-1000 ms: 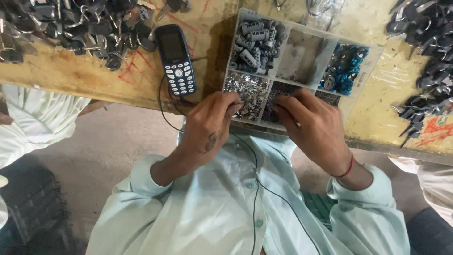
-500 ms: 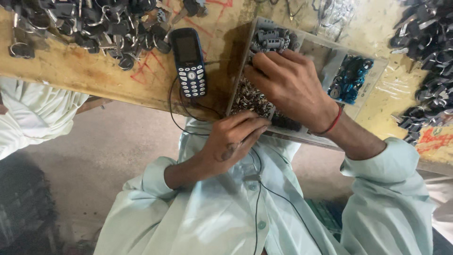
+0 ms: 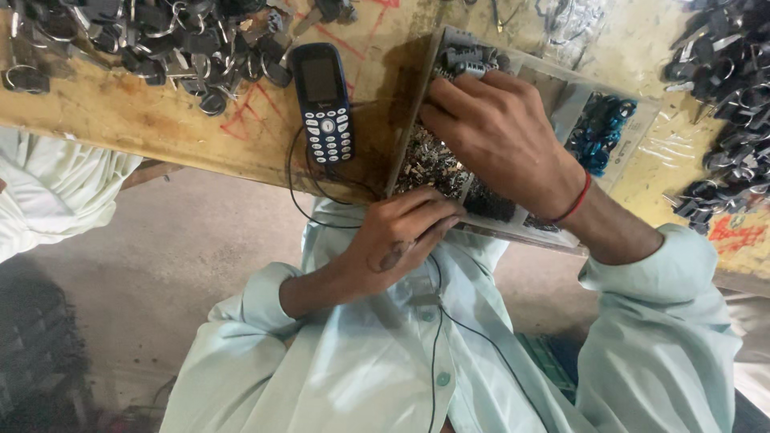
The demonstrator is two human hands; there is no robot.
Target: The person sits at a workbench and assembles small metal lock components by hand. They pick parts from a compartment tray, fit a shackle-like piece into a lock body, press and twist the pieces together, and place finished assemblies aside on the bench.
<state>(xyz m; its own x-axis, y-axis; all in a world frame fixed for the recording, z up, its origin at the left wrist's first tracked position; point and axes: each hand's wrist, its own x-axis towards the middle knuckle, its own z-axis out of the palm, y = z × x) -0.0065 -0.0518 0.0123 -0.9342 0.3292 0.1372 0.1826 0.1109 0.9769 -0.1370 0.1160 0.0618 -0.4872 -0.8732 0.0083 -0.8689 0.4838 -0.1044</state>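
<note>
The right hand (image 3: 501,140) lies palm down over the compartment tray (image 3: 561,92), fingers spread apart and bent, their tips at the tray's far left compartment among grey plastic parts (image 3: 465,58). Whether anything is pinched under the fingers cannot be told. A red thread bracelet (image 3: 579,199) circles the right wrist.

The left hand (image 3: 405,236) sits at the tray's near edge, just below it, fingers curled together toward the thumb. What the fingers close on is too small to tell. A dark mark shows on the back of this hand.

The tray is a clear, divided box resting on the wooden surface (image 3: 144,120), its near edge overhanging toward the person. The compartment nearest the left hand holds small silver metal parts (image 3: 425,164); beside it, toward the right, lies a compartment of dark small parts (image 3: 489,200). To the right of the right hand, a compartment holds blue and black pieces (image 3: 601,132).

Left of the tray, just beside it, a dark blue keypad phone (image 3: 325,100) lies face up on the surface. A thin black cable (image 3: 437,329) runs from the phone's near end, loops below the surface edge and passes down the person's pale green shirt (image 3: 353,369).

Well left of the tray, beyond the phone, lies a heap of dark keys and rings (image 3: 160,40). Right of the tray lies another heap of dark keys (image 3: 726,104). At the far left edge, a light sleeve (image 3: 48,200) of another person shows.
</note>
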